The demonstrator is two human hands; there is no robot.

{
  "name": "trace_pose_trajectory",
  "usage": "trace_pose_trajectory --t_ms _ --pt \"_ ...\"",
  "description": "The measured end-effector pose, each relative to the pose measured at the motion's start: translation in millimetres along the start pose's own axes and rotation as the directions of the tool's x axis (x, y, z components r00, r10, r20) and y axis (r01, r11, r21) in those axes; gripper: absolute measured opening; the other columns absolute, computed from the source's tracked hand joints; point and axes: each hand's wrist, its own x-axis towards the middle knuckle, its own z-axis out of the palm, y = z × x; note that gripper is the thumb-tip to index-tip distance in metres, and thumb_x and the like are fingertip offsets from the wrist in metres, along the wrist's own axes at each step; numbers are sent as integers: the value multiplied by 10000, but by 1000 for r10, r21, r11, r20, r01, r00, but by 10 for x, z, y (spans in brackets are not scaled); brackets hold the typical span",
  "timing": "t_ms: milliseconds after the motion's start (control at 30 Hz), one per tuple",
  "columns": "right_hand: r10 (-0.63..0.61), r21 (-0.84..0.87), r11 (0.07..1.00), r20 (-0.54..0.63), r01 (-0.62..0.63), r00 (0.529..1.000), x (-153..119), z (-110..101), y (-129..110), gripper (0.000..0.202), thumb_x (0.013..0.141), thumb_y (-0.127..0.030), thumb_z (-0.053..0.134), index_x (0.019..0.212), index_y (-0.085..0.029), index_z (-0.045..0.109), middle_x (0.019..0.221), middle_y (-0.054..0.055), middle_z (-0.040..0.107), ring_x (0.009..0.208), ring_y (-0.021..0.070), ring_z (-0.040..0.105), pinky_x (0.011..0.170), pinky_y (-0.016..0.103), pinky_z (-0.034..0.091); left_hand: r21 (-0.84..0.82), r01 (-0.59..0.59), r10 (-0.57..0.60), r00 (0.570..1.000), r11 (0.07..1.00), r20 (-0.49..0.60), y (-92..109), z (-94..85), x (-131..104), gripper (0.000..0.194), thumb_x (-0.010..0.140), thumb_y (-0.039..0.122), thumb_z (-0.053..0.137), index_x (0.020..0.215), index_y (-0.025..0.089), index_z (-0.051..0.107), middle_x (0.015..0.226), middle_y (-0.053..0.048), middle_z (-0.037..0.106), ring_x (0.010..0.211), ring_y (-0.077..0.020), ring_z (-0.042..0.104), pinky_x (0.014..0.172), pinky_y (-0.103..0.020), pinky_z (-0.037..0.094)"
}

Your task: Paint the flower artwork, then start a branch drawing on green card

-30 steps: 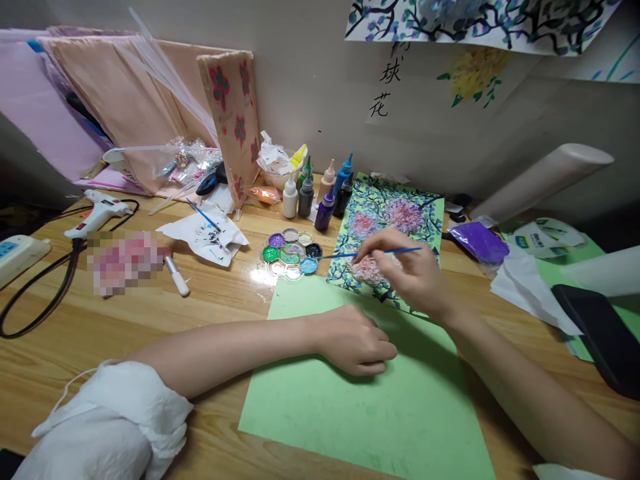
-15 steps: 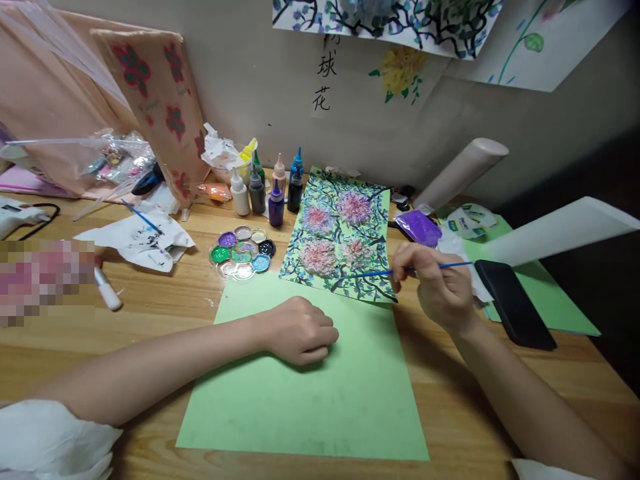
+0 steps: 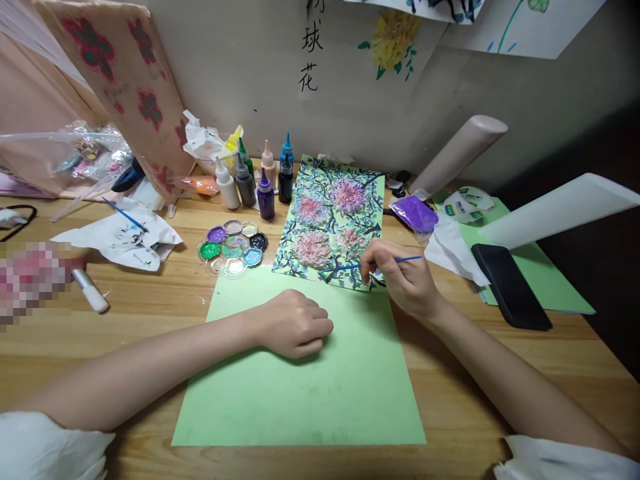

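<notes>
My right hand (image 3: 400, 277) grips a thin blue paintbrush (image 3: 409, 258) over the lower right part of a painted sheet (image 3: 350, 223) with pink and purple textured flowers, dark branches and small leaves. The brush tip points left, low over the sheet's lower edge; whether it touches cannot be told. My left hand (image 3: 295, 325) rests as a loose fist on a plain green sheet (image 3: 300, 400), its fingers curled with nothing visible in them. Left of the painting lies a flower-shaped palette (image 3: 233, 248) with green, purple, black, blue and pale paints.
Paint bottles (image 3: 266, 195) stand behind the palette. A second brush (image 3: 125, 215) lies on crumpled tissue (image 3: 120, 240) at left. On the right are a purple packet (image 3: 414, 215), a black phone (image 3: 513, 287) and a white paper roll (image 3: 560, 210).
My right hand has moved left and closer to the painting with the brush. The whole view has shifted slightly. My left hand stays on the green sheet.
</notes>
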Motion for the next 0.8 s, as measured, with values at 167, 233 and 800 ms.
trace_pose_trajectory --t_ms 167,233,800 --pt "12 -3 1000 13 -12 1000 -6 -8 26 430 947 -363 311 601 -202 510 554 9 525 552 134 478 589 291 380 4 -12 12 1000 1000 -11 -3 2 1 138 765 194 378 635 200 423 606 -9 561 532 -141 502 443 -290 298" --pt "17 1 1000 -1 -17 1000 -13 -20 28 426 948 -358 309 604 -203 508 554 8 520 549 132 474 589 291 378 15 -16 16 1000 1000 -20 -6 4 0 136 763 195 391 632 198 429 610 -1 569 532 -135 507 447 -297 292" --pt "26 -10 1000 -1 -26 1000 -6 -31 16 408 950 -331 314 615 -198 504 571 5 526 559 124 487 585 280 376 30 -19 19 1000 999 -4 -10 8 4 125 764 213 437 641 194 453 618 7 568 535 -130 497 454 -286 288"
